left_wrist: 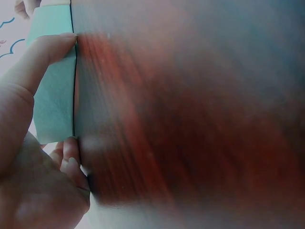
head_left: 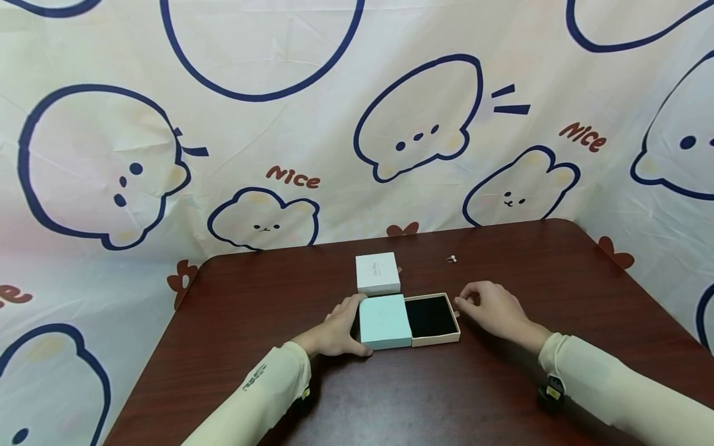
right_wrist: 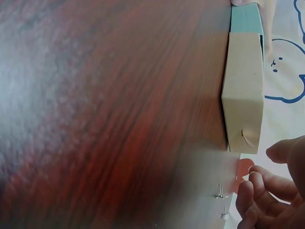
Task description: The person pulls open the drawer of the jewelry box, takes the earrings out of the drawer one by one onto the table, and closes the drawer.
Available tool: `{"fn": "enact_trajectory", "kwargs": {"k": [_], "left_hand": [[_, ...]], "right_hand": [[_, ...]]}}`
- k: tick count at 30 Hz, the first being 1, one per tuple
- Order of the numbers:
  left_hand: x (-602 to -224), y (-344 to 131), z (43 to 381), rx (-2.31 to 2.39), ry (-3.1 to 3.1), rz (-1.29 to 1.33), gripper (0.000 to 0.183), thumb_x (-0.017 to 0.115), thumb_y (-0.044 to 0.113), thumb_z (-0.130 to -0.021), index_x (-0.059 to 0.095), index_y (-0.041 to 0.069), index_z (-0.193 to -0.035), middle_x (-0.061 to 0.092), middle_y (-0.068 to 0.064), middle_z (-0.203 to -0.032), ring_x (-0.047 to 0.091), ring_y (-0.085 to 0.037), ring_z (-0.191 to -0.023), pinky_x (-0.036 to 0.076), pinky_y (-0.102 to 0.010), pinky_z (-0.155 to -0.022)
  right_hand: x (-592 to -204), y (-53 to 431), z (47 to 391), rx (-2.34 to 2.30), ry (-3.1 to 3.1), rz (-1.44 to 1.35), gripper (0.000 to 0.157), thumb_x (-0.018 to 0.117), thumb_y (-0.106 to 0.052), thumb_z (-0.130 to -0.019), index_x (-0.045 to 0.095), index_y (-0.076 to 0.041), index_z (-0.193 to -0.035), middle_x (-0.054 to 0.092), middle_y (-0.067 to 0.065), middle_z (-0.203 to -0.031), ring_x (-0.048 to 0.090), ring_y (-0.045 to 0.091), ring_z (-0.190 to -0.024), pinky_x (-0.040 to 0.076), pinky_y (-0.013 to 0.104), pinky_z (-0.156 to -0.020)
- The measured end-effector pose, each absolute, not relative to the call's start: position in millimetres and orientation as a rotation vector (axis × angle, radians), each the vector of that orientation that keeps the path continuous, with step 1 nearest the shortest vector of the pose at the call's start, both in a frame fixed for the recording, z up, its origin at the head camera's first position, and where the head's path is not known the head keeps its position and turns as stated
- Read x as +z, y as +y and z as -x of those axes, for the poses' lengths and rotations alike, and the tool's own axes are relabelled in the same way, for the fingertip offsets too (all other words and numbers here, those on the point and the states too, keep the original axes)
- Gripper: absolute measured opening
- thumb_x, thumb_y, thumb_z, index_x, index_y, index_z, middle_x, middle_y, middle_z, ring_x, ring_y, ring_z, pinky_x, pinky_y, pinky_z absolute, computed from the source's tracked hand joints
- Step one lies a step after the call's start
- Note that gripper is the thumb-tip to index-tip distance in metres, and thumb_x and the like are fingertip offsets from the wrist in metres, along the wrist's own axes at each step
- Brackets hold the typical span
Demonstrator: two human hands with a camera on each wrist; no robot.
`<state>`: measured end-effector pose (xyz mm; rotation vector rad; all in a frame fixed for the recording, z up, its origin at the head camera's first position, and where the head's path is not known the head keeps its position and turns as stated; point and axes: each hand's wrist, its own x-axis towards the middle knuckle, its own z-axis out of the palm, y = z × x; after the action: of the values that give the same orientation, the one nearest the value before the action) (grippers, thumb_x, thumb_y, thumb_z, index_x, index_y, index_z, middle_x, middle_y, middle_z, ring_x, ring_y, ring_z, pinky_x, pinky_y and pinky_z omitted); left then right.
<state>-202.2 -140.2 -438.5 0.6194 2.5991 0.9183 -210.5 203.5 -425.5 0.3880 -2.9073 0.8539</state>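
Note:
A light-blue jewelry box (head_left: 385,322) lies on the table with its drawer (head_left: 431,318) pulled out to the right. Black padding lines the drawer, and its walls are cream. My left hand (head_left: 336,328) holds the blue sleeve from the left side. In the left wrist view the thumb (left_wrist: 55,50) lies on the near edge and fingers reach round the far side. Just right of the drawer is my right hand (head_left: 496,310), fingers loosely bent around nothing. The right wrist view shows a gap between that hand and the small ribbon tab (right_wrist: 247,138) on the drawer's end.
A white box (head_left: 378,272) with small printed text stands just behind the blue one. Farther back to the right lie small earrings (head_left: 452,259). The brown table (head_left: 268,291) ends at a cloth backdrop (head_left: 334,136) printed with cartoon figures.

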Motion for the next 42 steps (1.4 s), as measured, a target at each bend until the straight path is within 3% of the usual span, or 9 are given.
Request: {"fn": "enact_trajectory", "kwargs": {"k": [35, 42], "left_hand": [[-439, -140, 203, 0.909, 2.601, -0.621, 0.11, 0.089, 0.032, -0.075, 0.021, 0.008, -0.157, 0.036, -0.015, -0.153, 0.035, -0.035, -0.139, 0.028, -0.059, -0.109], [-439, -139, 202, 0.905, 2.596, -0.612, 0.111, 0.089, 0.033, -0.075, 0.02, 0.008, -0.158, 0.033, -0.017, -0.156, 0.033, -0.037, -0.142, 0.027, -0.061, -0.111]], "right_hand": [[-435, 199, 203, 0.829, -2.918, -0.438, 0.013, 0.066, -0.022, -0.095, 0.076, -0.015, -0.091, 0.061, -0.007, -0.071, 0.047, 0.009, -0.061, 0.037, 0.029, -0.054], [-439, 200, 202, 0.814, -2.937, -0.455, 0.015, 0.064, -0.021, -0.097, 0.077, -0.014, -0.097, 0.075, 0.005, -0.098, 0.048, 0.009, -0.064, 0.039, 0.03, -0.057]]}}
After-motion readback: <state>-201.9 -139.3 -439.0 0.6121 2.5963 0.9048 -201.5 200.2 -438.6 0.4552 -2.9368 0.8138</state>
